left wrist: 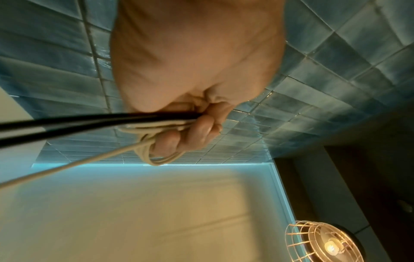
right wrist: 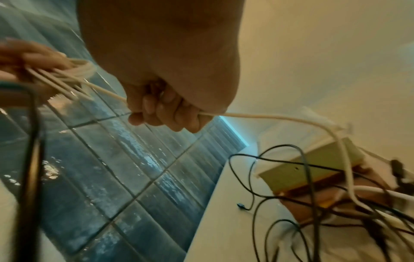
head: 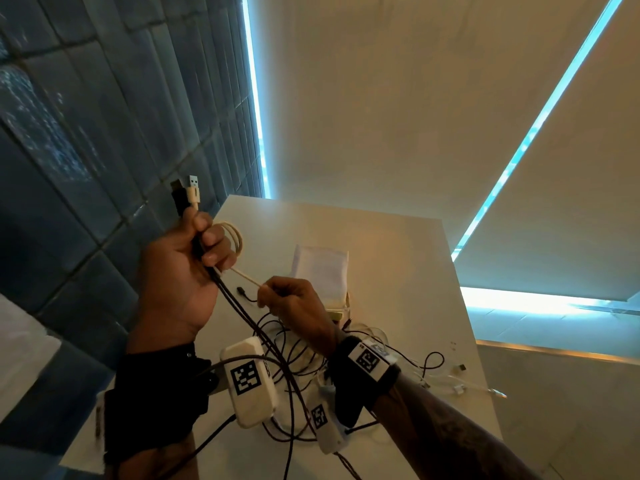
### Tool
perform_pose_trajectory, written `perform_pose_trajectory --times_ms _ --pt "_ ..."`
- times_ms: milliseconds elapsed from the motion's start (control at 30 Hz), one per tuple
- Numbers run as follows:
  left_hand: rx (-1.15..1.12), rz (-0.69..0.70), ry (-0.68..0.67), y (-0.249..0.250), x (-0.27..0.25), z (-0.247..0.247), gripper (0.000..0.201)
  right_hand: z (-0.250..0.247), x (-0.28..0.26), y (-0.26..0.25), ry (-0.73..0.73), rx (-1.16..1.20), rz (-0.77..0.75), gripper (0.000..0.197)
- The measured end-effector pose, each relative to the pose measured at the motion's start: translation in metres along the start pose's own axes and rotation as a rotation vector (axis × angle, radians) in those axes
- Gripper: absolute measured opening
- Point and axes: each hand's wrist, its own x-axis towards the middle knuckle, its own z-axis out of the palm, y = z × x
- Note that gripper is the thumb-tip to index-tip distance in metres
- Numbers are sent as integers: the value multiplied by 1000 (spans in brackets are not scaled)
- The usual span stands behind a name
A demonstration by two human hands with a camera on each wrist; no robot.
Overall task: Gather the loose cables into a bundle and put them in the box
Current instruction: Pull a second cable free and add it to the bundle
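1. The left hand (head: 180, 268) was raised above the white worktop (head: 398, 244), fingers curled around a bunch of cables: a black cable (head: 221, 289) and a cream cable (head: 232, 239) looped into a small coil, two USB plugs (head: 188, 192) standing above the fist.
2. The right hand (head: 294, 303) pinched a taut stretch of the same cream cable just beside the coil, fingers closed on it.
3. A tangle of loose cables (head: 298, 362), dark and white, lay on the worktop beneath both wrists.
4. The box (right wrist: 309, 170) sat on the worktop beyond the tangle, a pale sheet (head: 320, 268) over its top; its contents could not be made out.
5. Blue wall tiles (head: 86, 133) bordered the worktop's left edge.
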Motion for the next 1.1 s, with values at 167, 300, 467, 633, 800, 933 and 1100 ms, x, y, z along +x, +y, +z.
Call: perform_pose_trajectory --times_ms 167,300,467,633,800,933,1100 --pt "29 41 -14 3 -2 0 39 -4 6 35 36 -67 78 26" --pt "59 48 -7 5 -3 -2 41 -7 3 67 68 -138 180 27" --pt "116 0 31 -4 -3 -5 39 -13 5 84 120 -263 316 28" --pt "204 -1 158 -8 -1 -8 34 -17 21 38 313 17 239 20" --pt "298 -31 320 -16 1 -4 31 -7 16 -44 185 165 -53 17" --pt "472 6 335 -14 0 0 31 5 4 -70 7 175 -196 16" --pt "54 18 166 -4 -1 2 29 8 -1 -57 -105 214 -143 22"
